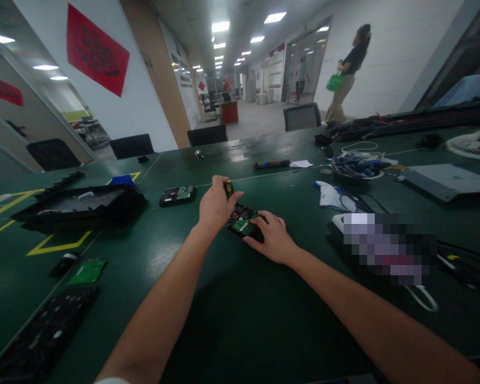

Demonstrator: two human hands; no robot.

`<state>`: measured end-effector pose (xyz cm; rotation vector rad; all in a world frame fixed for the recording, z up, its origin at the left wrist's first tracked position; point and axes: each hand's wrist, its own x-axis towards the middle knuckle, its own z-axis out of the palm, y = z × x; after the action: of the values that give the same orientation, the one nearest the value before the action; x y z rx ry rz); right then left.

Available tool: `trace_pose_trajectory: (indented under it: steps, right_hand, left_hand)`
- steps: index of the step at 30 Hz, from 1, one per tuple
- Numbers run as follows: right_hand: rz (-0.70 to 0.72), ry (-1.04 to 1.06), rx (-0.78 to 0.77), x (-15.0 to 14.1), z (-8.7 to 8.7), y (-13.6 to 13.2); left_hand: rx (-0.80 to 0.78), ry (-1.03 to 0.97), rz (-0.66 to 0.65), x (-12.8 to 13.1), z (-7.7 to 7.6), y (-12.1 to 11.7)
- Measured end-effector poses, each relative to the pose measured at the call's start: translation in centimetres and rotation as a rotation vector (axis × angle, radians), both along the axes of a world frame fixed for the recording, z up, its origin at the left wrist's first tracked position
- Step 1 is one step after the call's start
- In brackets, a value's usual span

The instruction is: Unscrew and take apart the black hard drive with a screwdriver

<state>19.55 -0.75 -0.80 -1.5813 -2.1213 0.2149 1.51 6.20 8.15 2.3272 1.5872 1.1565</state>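
Observation:
In the head view a hard drive (242,221) lies on the green table, its green circuit board facing up. My right hand (274,234) is closed on its right end, with thumb and fingers on its edges. Over the far left end of the drive, my left hand (217,205) is closed around a small black-and-yellow tool (229,188). Only the top of that tool shows; its lower end is hidden, so contact with the drive cannot be made out. A second hard drive (177,196) rests to the left of my left hand.
A black tray (80,205) and a green circuit board (88,272) are at left. At right are a blurred-out object (384,245), a cable bundle (356,164) and a grey metal box (452,178). A pen-like tool (272,164) lies farther back. A person (350,74) stands beyond the table.

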Motion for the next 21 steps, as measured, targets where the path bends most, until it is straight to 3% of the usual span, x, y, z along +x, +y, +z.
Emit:
trace_pose_trajectory:
  steps: [5,8,15,21]
  right_hand:
    - [0.001,-0.002,-0.003,0.01,0.11,-0.06]
    - [-0.002,-0.003,-0.009,-0.03,0.25,-0.11]
    - [-0.004,-0.001,0.001,-0.04,0.02,-0.01]
    - [-0.002,-0.003,-0.002,0.00,-0.05,0.03]
  left_hand:
    - [0.065,-0.037,-0.102,-0.28,0.11,0.23]
    - [0.132,0.024,-0.093,-0.34,0.18,0.30]
    - [0.015,0.014,0.018,-0.14,-0.05,0.21]
    - [0.044,-0.032,-0.069,-0.30,0.10,0.16]
